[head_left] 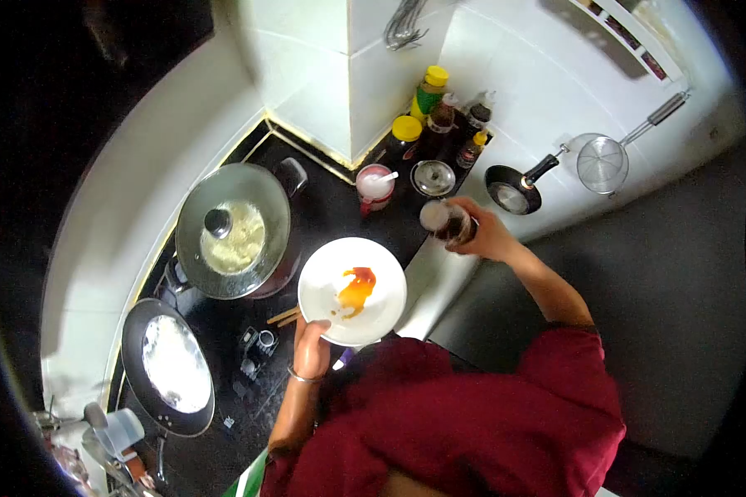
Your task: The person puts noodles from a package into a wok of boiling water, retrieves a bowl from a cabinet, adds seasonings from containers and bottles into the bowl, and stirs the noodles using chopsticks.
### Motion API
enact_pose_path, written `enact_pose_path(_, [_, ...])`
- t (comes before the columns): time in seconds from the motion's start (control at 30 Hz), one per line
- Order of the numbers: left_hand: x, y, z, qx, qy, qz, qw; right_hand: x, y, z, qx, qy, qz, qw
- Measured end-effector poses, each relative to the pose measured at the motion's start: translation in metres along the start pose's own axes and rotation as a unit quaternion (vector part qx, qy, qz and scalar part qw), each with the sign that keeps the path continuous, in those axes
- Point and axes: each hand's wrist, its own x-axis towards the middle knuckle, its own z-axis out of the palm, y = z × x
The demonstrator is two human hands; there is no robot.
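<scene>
A white plate (319,286) with an orange-red sauce (357,291) in it is held by its near rim in my left hand (311,348), which wears a bangle. To the right, my right hand (487,236) is wrapped round a dark jar (449,224) with a pale top; the jar is slightly blurred. Just beyond the jar are a small metal-rimmed glass lid (433,178) and a red container (375,184) of white contents with a spoon in it.
A lidded pot (234,232) and a frying pan (174,364) stand at the left. Bottles (441,116) fill the back corner. A small pan (512,190) and a strainer (603,164) hang on the right wall. Chopsticks (283,316) lie behind the plate.
</scene>
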Motion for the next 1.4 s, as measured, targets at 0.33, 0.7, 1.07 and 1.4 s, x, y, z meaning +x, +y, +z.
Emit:
enact_pose_path(0.33, [-0.008, -0.008, -0.012, 0.056, -0.008, -0.038, 0.998, 0.098, 0.137, -0.044, -0.037, 0.397, -0.064, 0.915])
enact_pose_path(0.7, [-0.016, -0.016, -0.026, 0.041, 0.070, -0.010, 0.997, 0.153, 0.161, -0.008, -0.014, 0.404, 0.097, 0.909])
enact_pose_path(1.07, [-0.015, -0.027, -0.034, 0.035, 0.112, -0.040, 0.992, 0.159, 0.193, 0.004, -0.051, 0.290, 0.170, 0.941])
enact_pose_path(1.4, [-0.011, -0.036, -0.039, 0.013, 0.105, -0.079, 0.991, 0.027, 0.007, 0.124, 0.246, -0.336, 0.153, 0.896])
